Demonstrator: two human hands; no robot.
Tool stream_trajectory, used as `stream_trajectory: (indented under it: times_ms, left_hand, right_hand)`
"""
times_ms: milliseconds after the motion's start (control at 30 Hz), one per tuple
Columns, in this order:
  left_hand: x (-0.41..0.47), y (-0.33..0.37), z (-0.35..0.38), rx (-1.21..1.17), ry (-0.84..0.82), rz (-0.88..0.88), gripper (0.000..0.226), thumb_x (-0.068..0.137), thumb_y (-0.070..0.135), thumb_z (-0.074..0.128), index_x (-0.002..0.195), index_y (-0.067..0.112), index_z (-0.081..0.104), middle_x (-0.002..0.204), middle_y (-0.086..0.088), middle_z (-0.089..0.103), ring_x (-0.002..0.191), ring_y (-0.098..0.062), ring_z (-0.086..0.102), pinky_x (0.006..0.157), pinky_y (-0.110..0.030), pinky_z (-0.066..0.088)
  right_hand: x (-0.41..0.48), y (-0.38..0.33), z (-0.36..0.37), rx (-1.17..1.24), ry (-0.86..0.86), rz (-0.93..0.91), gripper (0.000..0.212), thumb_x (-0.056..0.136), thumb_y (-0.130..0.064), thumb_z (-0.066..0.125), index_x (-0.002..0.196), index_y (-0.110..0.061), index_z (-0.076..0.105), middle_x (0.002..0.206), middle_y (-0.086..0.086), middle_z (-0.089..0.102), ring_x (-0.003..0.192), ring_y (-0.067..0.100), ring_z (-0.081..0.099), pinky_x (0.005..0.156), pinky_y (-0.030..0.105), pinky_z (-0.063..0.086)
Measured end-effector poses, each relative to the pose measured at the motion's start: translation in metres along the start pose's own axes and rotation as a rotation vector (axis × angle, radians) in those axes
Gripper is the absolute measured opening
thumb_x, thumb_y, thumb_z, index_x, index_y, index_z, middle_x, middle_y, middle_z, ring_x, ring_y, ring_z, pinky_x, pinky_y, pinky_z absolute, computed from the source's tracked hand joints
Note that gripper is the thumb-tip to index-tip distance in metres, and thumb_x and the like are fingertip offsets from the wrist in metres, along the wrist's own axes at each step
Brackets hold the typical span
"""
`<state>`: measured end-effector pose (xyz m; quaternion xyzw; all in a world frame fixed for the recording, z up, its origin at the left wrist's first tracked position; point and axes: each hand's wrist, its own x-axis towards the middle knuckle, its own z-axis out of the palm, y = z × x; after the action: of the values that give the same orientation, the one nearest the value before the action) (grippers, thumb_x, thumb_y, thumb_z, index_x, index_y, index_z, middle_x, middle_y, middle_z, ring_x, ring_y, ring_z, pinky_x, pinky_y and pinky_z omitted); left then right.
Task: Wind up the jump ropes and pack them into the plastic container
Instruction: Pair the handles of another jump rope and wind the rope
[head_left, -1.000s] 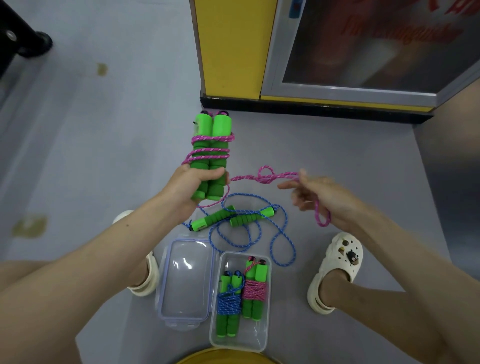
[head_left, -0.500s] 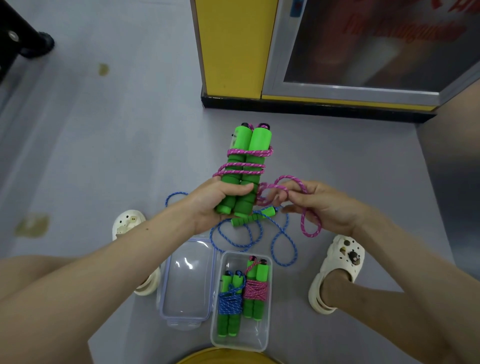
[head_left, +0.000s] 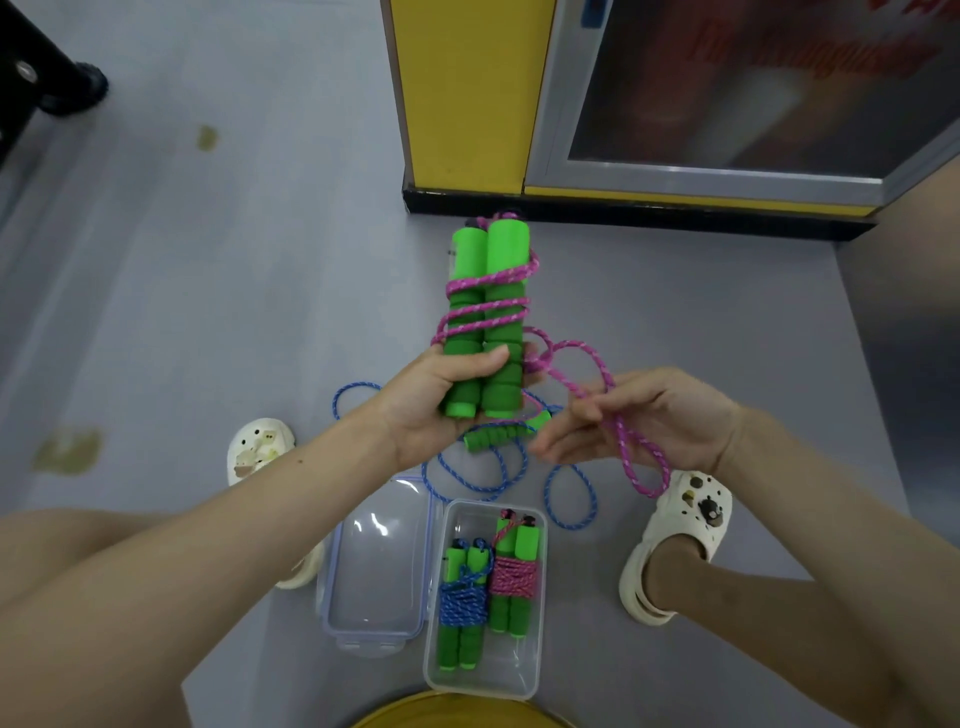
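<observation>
The left hand (head_left: 436, 410) is clamped around the lower ends of the two green handles (head_left: 488, 249), with the thumb across the front. The handles stand side by side and point to 12 o'clock. Several turns of the pink jump rope (head_left: 485, 312) circle the pair above the thumb. The free pink cord (head_left: 582, 364) leaves the handles toward 3 o'clock in loose loops and reaches the right hand (head_left: 649, 421). The fingers of that hand are closed on the cord, and one loop hangs below the hand.

The unwound blue jump rope (head_left: 496, 435) lies on the floor (head_left: 208, 312) beneath both hands. The plastic container (head_left: 483, 688) sits open at 6 o'clock. It holds one wound blue bundle (head_left: 464, 597) and one wound pink bundle (head_left: 514, 574) side by side. The lid (head_left: 374, 577) lies just beside the container, at its 9 o'clock.
</observation>
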<state>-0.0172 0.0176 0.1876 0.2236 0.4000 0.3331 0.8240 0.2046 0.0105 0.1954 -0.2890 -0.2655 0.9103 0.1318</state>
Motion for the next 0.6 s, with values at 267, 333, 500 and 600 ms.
stream_trajectory:
  times_ms: [267, 333, 500, 600]
  left_hand:
    - [0.001, -0.004, -0.007, 0.179, 0.12, 0.002, 0.035, 0.073, 0.011, 0.068, 0.108, 0.007, 0.066, 0.103, -0.01, 0.07, 0.089, -0.02, 0.067, 0.069, -0.03, 0.057]
    - [-0.001, -0.007, -0.002, 0.219, 0.082, -0.01, 0.036, 0.071, 0.012, 0.068, 0.107, 0.007, 0.067, 0.103, -0.011, 0.071, 0.091, -0.022, 0.068, 0.075, -0.033, 0.058]
    - [-0.002, -0.012, 0.003, 0.289, 0.062, -0.038, 0.036, 0.072, 0.01, 0.07, 0.108, 0.004, 0.067, 0.115, -0.022, 0.066, 0.105, -0.035, 0.065, 0.095, -0.049, 0.051]
    - [0.0, -0.012, 0.003, 0.301, 0.089, -0.033, 0.028, 0.079, 0.004, 0.067, 0.107, 0.005, 0.067, 0.112, -0.019, 0.068, 0.102, -0.033, 0.066, 0.093, -0.045, 0.053]
  right_hand:
    - [0.01, 0.016, -0.008, -0.67, 0.606, 0.284, 0.064, 0.082, -0.007, 0.06, 0.139, -0.023, 0.038, 0.141, 0.006, 0.039, 0.13, 0.017, 0.037, 0.101, 0.024, 0.026]
    - [0.014, 0.013, -0.002, -0.506, 0.522, 0.049, 0.079, 0.079, -0.002, 0.067, 0.142, -0.033, 0.029, 0.144, 0.003, 0.04, 0.133, 0.017, 0.04, 0.107, 0.028, 0.029]
    - [0.021, 0.012, 0.002, -0.56, 0.614, -0.158, 0.043, 0.085, -0.001, 0.066, 0.124, -0.016, 0.054, 0.083, 0.008, 0.063, 0.059, 0.01, 0.056, 0.056, 0.019, 0.045]
    - [0.018, 0.014, 0.002, -0.54, 0.645, -0.169, 0.018, 0.097, -0.008, 0.048, 0.108, -0.005, 0.063, 0.065, 0.01, 0.058, 0.041, 0.008, 0.036, 0.042, 0.018, 0.032]
